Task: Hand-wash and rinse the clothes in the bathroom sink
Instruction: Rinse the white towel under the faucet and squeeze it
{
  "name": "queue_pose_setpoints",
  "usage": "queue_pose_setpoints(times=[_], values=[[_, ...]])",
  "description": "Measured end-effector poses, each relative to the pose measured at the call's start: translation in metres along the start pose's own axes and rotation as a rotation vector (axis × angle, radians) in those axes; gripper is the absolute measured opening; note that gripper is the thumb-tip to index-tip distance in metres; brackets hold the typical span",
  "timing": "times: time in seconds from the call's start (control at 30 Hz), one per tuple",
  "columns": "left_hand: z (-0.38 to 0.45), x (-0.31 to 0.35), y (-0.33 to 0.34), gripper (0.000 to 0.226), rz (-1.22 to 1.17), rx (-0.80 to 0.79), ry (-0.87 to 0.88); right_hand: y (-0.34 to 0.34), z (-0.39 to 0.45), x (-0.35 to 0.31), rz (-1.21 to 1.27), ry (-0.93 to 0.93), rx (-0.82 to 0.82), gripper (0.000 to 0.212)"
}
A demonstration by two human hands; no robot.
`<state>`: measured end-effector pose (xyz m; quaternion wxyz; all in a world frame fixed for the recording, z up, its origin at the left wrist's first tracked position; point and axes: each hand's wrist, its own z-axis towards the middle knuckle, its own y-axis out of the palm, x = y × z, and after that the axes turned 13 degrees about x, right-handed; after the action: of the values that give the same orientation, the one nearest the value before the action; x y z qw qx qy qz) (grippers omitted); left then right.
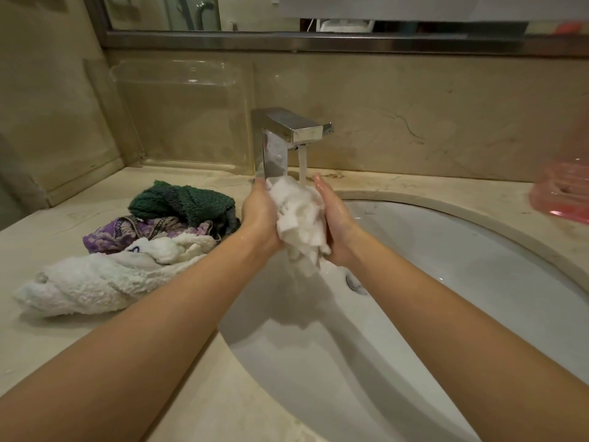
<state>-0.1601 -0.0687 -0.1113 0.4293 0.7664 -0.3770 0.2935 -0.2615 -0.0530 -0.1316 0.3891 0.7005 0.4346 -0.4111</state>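
While water runs from the chrome faucet [288, 135], both hands hold a small white cloth [301, 221] bunched between them, directly under the stream and above the left part of the sink basin [446, 282]. Left hand [259, 215]: fingers curled round the cloth's left side, fingertips hidden behind the fabric. Right hand [334, 218]: palm and near-straight fingers pressed flat against the cloth's right side. Cloth is squeezed between the two; water streams off its lower end into the basin.

Risks, as judged:
- Stream strikes the top of the bundle close to the fingers; a harder squeeze or a tilt toward the counter could throw water onto the countertop [95, 346] and the waiting pile.
- The flat right hand gives no wrap-around hold; the wet fabric may slip down into the basin.
- If the cloth drops over the drain [355, 283], outflow may slow.

Containers:
- Sink basin: wet, no standing water visible, drain uncovered.
- Clear plastic bin [181, 116] against the wall behind the faucet: nothing visible in it.
- Pink container [561, 193] at right edge: blurred, contents cannot be told.

On the counter left of the sink: dark green towel [181, 202], purple patterned garment [127, 232], white towel [95, 279], heaped touching one another.
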Motion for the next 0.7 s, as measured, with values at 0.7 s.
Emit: queue_pose_setpoints(times=[0.7], values=[[0.001,-0.005,-0.005,0.051,0.071,-0.114,-0.191,-0.002,-0.008,0.007,0.093,-0.314,0.266,0.013]])
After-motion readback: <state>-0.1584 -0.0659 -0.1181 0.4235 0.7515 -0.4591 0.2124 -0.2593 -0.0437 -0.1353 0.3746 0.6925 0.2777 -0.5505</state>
